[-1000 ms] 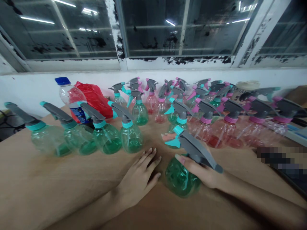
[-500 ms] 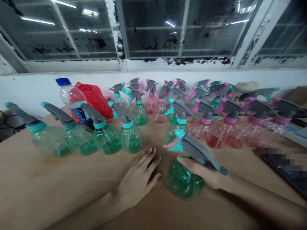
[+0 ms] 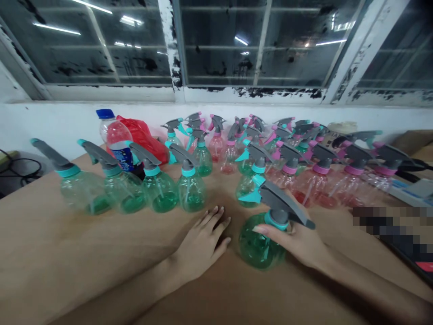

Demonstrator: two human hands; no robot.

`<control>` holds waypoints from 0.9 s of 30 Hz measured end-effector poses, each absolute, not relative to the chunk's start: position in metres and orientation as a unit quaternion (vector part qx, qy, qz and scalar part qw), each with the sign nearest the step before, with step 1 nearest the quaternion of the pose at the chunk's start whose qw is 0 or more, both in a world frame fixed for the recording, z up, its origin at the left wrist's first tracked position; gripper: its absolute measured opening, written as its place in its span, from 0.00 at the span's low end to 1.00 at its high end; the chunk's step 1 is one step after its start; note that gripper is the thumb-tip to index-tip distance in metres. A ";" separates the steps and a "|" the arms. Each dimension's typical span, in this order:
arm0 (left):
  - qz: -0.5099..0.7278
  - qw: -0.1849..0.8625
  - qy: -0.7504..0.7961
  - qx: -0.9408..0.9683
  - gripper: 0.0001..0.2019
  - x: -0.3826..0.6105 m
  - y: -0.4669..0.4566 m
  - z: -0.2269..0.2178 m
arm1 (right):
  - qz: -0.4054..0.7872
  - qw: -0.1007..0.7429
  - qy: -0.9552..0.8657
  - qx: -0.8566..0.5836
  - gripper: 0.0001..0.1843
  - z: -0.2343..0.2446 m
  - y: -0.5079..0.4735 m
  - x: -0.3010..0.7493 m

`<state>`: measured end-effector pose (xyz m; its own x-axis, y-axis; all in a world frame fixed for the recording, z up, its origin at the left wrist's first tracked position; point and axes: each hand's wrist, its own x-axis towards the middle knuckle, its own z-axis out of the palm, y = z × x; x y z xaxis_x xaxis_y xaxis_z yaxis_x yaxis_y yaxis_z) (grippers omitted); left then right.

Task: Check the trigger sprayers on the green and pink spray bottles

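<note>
My right hand [image 3: 301, 241] is wrapped round a green spray bottle [image 3: 259, 243] just below its turquoise collar, thumb across the front; its other fingers are mostly hidden behind the bottle. The grey spray head with a turquoise nozzle and trigger points left. Flat on the wooden table [image 3: 101, 257] lies my left hand [image 3: 203, 246], fingers spread and holding nothing, a little left of that bottle. Beyond my left hand, a row of green spray bottles [image 3: 162, 196] stands to the left. Directly behind the held bottle is another green spray bottle [image 3: 246, 187].
Pink spray bottles [image 3: 324, 183] stand in a row at right, with more mixed bottles behind. At back left are a blue-capped drink bottle [image 3: 117, 135] and a red plastic bag [image 3: 144, 135]. A partly blurred dark object [image 3: 402, 243] lies at the right edge.
My right hand has lowered its grip to the bottle's neck, its fingers off the trigger, and the bottle stands more upright. My left hand stays flat. The view has shifted slightly.
</note>
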<state>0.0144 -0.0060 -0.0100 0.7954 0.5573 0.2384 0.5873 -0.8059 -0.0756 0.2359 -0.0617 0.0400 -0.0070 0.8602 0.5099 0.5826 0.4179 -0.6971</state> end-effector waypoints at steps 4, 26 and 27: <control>-0.118 0.079 -0.334 -0.932 0.19 0.018 -0.012 -0.011 | 0.050 0.421 -0.724 -0.544 0.21 0.034 -0.080 0.242; -0.137 0.086 -0.356 -0.921 0.09 0.024 -0.042 -0.006 | 0.024 0.451 -0.697 -0.557 0.24 0.041 0.023 0.185; -0.137 0.085 -0.354 -0.921 0.10 0.024 -0.041 -0.008 | 0.023 0.453 -0.695 -0.557 0.25 0.041 0.026 0.185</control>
<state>0.0236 -0.0409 -0.0076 0.7118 0.6292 0.3122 0.6756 -0.7349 -0.0594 0.1849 0.0264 0.0408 0.0328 0.7959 0.6046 0.7539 0.3775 -0.5378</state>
